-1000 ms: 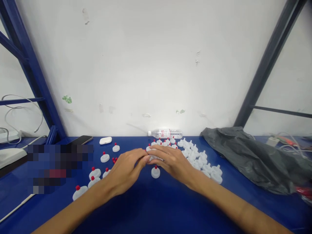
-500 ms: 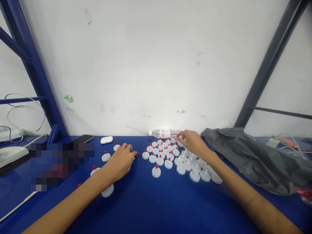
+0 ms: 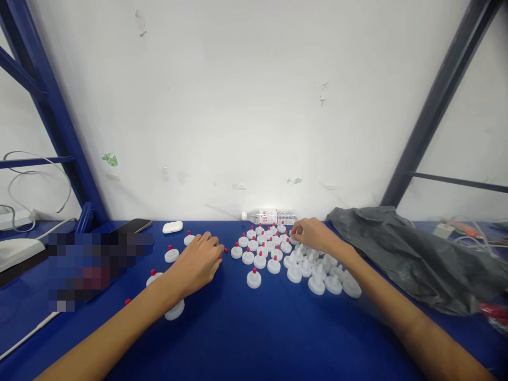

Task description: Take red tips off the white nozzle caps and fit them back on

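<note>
Several white round caps, many with small red tips, lie in a cluster [image 3: 273, 254] on the blue table [image 3: 254, 328]. My right hand [image 3: 313, 235] reaches over the far right of the cluster, fingers curled and pinching a white cap [image 3: 294, 236]. My left hand [image 3: 196, 262] rests palm down left of the cluster, fingertips bent next to tiny loose red tips [image 3: 225, 250]. One capped piece [image 3: 254, 278] stands alone in front of the cluster. More white caps [image 3: 171, 254] lie around my left hand.
A clear water bottle [image 3: 270, 216] lies against the white wall. A dark plastic bag [image 3: 413, 254] covers the table's right side. A phone [image 3: 133, 226] and a white earbud case [image 3: 172, 227] sit at the back left. Blue frame posts [image 3: 51, 116] and cables flank the bench.
My hands, together at the centre a second ago, have parted. The left went left to the red tips, the right reached back right and then curled onto a white cap.
</note>
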Demonstrator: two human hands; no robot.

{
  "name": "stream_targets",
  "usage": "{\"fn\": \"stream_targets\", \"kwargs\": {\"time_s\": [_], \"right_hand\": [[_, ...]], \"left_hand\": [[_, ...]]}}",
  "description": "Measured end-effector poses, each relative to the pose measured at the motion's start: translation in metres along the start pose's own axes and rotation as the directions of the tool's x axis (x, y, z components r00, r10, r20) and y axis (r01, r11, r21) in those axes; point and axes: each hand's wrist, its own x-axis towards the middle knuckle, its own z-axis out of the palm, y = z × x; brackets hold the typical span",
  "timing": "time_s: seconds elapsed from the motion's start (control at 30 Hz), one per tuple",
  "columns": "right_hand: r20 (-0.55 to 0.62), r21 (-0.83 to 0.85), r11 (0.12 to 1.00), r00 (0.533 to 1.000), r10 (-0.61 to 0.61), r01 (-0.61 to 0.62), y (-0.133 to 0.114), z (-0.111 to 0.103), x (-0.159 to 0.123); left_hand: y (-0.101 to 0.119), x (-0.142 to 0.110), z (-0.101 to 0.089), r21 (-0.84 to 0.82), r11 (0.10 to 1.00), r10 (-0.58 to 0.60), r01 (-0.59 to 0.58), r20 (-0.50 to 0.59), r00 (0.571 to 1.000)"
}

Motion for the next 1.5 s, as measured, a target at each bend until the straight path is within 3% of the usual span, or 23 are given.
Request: {"fn": "stream_targets", "kwargs": {"time_s": [0.27,0.47,0.73,0.8,0.87,0.97,1.03,1.17,1.23,1.5], "right_hand": [[-0.073,-0.071,0.991,0.991,0.110,-0.115,0.012,0.008,0.011],[-0.052,-0.018,0.997,0.996,0.067,-0.068,0.017,0.011,0.010],[-0.293,0.098,0.993,0.951,0.097,-0.071,-0.015,-0.011,0.001],[-0.315,0.111,0.993,0.949,0.006,0.031,-0.033,-0.009,-0.004],[-0.330,0.111,0.969,0.927,-0.175,0.222,-0.052,-0.004,-0.010],[-0.289,0.091,0.846,0.827,-0.482,0.525,-0.077,0.005,-0.020],[-0.280,0.072,0.780,0.763,-0.582,0.622,-0.087,0.010,-0.026],[-0.333,0.070,0.791,0.762,-0.556,0.608,-0.095,0.014,-0.032],[-0.336,0.078,0.792,0.764,-0.551,0.605,-0.096,0.014,-0.034],[-0.349,0.065,0.769,0.737,-0.579,0.635,-0.101,0.015,-0.037]], "left_hand": [[0.006,-0.002,-0.011,-0.119,0.991,-0.064,0.054,-0.080,0.995],[0.006,-0.002,-0.010,-0.239,0.968,-0.106,0.072,-0.135,0.985],[0.012,-0.002,-0.011,-0.462,0.886,-0.151,0.043,-0.199,0.968],[0.015,-0.001,-0.013,-0.523,0.851,-0.171,0.034,-0.216,0.961],[0.018,-0.001,-0.016,-0.587,0.809,-0.193,0.023,-0.228,0.954],[0.023,-0.002,-0.021,-0.688,0.726,-0.227,0.001,-0.238,0.944],[0.026,-0.003,-0.025,-0.761,0.648,-0.265,0.025,-0.195,0.944],[0.033,-0.004,-0.031,-0.868,0.486,-0.317,0.099,-0.069,0.946],[0.036,-0.004,-0.032,-0.887,0.451,-0.321,0.105,-0.051,0.946],[0.037,-0.002,-0.030,-0.869,0.487,-0.320,0.091,-0.081,0.944]]}}
